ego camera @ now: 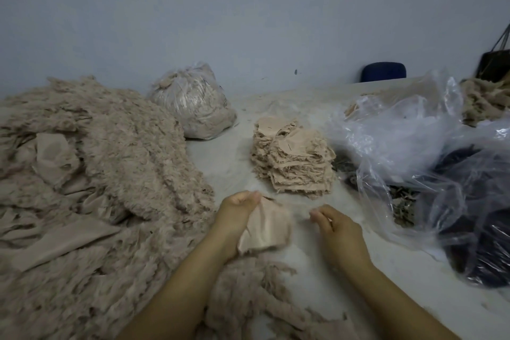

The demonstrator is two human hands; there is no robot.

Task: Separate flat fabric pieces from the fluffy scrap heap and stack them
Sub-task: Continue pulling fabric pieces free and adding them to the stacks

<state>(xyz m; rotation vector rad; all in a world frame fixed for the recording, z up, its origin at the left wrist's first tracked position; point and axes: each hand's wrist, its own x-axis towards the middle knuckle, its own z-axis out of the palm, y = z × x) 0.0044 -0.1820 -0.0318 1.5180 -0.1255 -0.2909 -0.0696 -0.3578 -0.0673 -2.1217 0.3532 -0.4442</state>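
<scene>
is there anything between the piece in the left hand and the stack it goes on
Nothing visible. The left hand holds the flat piece just short of the stack, and only bare table lies between them. The right hand sits off to the side, clear of that path.

We record a scrap heap (105,174) of beige cloth, shaggy and matt with smooth backing showing in places; a stack (294,159) of flat beige cloth pieces with frayed edges; one smooth matt fabric piece (266,226) held in the left hand (237,212); glossy, crinkled clear plastic bags (414,130); a matt, dusty pale table (317,262).
</scene>
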